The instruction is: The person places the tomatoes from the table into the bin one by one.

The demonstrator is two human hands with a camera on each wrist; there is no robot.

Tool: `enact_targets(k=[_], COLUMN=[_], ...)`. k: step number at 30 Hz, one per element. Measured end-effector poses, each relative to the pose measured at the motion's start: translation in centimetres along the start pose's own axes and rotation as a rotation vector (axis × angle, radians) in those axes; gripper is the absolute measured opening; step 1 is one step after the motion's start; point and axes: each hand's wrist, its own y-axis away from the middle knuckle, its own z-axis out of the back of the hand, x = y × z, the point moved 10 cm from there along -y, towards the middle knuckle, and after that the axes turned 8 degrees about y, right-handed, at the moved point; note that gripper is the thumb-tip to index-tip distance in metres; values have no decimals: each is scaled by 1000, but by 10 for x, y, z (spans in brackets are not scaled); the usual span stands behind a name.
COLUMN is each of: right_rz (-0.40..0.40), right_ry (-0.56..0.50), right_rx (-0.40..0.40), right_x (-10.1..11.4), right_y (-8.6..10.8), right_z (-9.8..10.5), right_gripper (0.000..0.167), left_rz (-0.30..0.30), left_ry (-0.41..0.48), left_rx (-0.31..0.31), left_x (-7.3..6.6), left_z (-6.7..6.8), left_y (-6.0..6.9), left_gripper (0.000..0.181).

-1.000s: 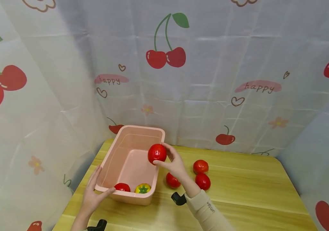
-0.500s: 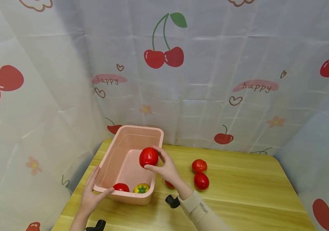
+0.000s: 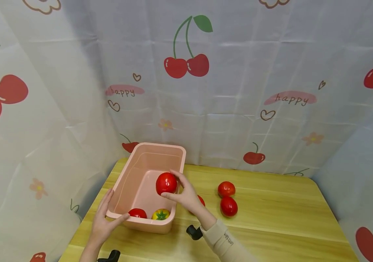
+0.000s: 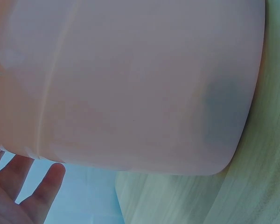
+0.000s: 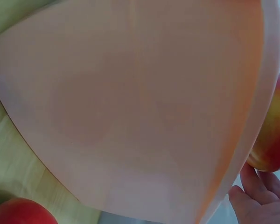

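Over the right part of the pink bin [image 3: 125, 178], my right hand [image 3: 187, 196] grips a glossy red tomato [image 3: 166, 183] between thumb and fingers. In the right wrist view that tomato [image 5: 274, 133] shows a yellowish patch, partly hidden by the rim. My left hand [image 3: 102, 222] rests at the bin's near left corner, thumb on the near rim and fingers along the left side. Inside, by the near wall, lie a red tomato [image 3: 138, 213] and one with a yellow top and green calyx [image 3: 161, 214].
Right of the bin, two red tomatoes [image 3: 226, 189] [image 3: 229, 206] touch on the wooden table [image 3: 271, 218]. Another tomato [image 3: 201, 201] is partly hidden behind my right forearm. A cherry-printed curtain [image 3: 219, 134] hangs behind the table and at both sides.
My right hand has carried the tomato left from the bin's right rim, then slightly lower and nearer over the inside. The left hand has stayed at the corner.
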Motion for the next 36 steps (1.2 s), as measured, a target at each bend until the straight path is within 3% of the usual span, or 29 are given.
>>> enact_targets(k=[6,15,25,36], right_rz=[-7,50,95,93], right_ry=[3,29,-34,-37], right_rx=[20,5,-32,-149], right_x=[-4,-1,30,-12], right_y=[2,3,15,11], right_z=[-4,3,23,47], right_gripper=[75,79,70,70], left_rz=[6,17,8,4], left_ry=[-2,-2,9,-4], left_rx=[-3,-5,-5,-17], left_x=[0,2,3,0], left_z=[0,0,0,1], left_y=[0,0,0,0], left_gripper=[92,93,93,92])
